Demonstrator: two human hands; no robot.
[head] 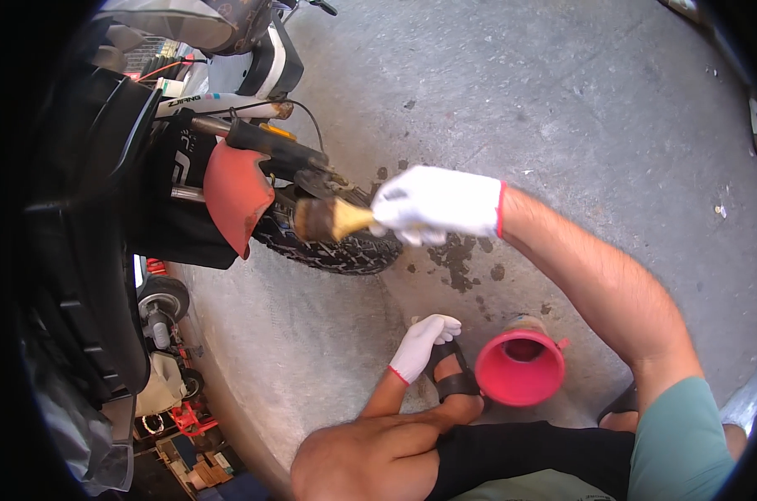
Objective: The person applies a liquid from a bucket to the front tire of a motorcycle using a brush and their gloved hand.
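In a white knit glove with a red cuff, my right hand [438, 203] grips the yellowish handle of a paintbrush [334, 219]. The dark-stained bristles point left, over or against the front tyre [353, 250] of a two-wheeler; contact cannot be told. Beside the tyre is a scuffed red front fender [234, 197]. My left hand [423, 344], gloved the same way, hangs over my sandalled foot with nothing visible in it; its fingers are partly bent. Between my feet a pink-red plastic funnel [510, 376] rests in or on a container [525, 324], with something dark at its opening.
Dark wet spots [457, 263] mark the concrete floor beside the tyre. The two-wheeler's black body [90, 219] fills the left side. A white tube with a cable [228, 106] lies above the fender. Farther left are another wheel [164, 297] and a red metal or plastic item [192, 418].
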